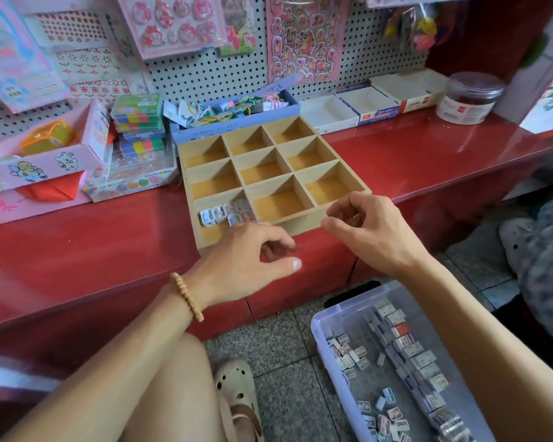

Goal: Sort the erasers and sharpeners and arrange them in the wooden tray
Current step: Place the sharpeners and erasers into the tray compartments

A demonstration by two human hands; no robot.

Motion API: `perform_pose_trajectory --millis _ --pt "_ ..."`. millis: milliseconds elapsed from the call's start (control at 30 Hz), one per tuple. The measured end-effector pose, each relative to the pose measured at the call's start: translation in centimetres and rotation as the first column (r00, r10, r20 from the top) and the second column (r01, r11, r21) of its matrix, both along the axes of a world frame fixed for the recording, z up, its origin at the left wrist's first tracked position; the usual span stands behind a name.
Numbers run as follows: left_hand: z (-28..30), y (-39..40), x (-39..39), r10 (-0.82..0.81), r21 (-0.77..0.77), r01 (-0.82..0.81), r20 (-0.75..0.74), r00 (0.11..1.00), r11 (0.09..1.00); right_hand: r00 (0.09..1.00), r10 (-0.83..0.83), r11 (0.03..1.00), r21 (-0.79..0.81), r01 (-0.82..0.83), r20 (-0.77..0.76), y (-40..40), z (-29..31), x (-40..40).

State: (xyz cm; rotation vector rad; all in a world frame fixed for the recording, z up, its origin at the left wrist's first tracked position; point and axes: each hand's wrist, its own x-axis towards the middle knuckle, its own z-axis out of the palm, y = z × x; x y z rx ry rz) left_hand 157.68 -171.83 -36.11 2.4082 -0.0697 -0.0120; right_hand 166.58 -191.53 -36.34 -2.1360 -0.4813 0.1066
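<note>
A wooden tray [304, 218] with a grid of compartments sits on the red counter. Its near-left compartment holds several small sharpeners [227, 212]; the other compartments show bare wood. My left hand [246, 256], with a bead bracelet on the wrist, hovers over the tray's near-left corner with fingers loosely curled and nothing seen in it. My right hand [367, 228] is at the tray's near edge, fingers loosely bent, with nothing visible between them. A clear plastic bin [324, 323] on the floor at lower right holds several erasers [409, 346] and sharpeners [348, 352].
A blue box of clips [288, 105] stands behind the tray. Stacked colourful boxes [138, 122] and a pink box [45, 161] lie to the left; white cartons [377, 103] and a clear jar [470, 97] to the right. A pegboard [205, 71] with sticker sheets backs the counter [428, 154].
</note>
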Motion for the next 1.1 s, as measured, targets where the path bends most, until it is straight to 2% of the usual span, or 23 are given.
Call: perform_pose_trajectory --millis 300,500,633,767,867,1000,1100 --pt "-4.0 -9.1 -5.8 0.027 -0.255 -0.059 -0.125 0.992 0.965 0.995 -0.018 1.000 -0.020 0.016 -0.100 -7.8 -3.1 -4.4" --pt "-10.6 -13.9 -8.8 0.082 -0.259 -0.142 -0.228 0.970 0.955 0.983 -0.036 0.993 -0.114 0.015 -0.178 -11.1 -9.3 -5.9" --pt "-15.5 -15.7 -9.2 0.113 -0.187 -0.164 -0.256 0.960 0.969 0.963 -0.031 0.973 -0.230 -0.033 -0.269 -12.5 -16.0 -6.2" --pt "-20.1 -16.6 -7.9 0.096 -0.118 -0.128 -0.241 0.966 0.985 0.941 -0.014 0.961 -0.265 -0.081 -0.339 -13.1 -23.8 -6.0" --pt "-23.2 -17.2 -6.2 0.075 0.002 -0.076 -0.180 0.981 0.997 0.914 -0.059 0.945 -0.317 -0.079 -0.402 -13.4 -30.1 -6.1" --pt "-26.8 -17.8 -4.2 0.018 0.188 -0.016 -0.006 1.000 0.982 0.944 -0.070 0.929 -0.366 -0.056 -0.321 -13.6 -38.4 -6.6" --pt "-29.2 -17.5 -3.5 -0.036 0.284 0.018 0.058 0.998 0.959 0.965 -0.104 0.921 -0.388 0.002 -0.241 -13.6 -44.0 -6.3"
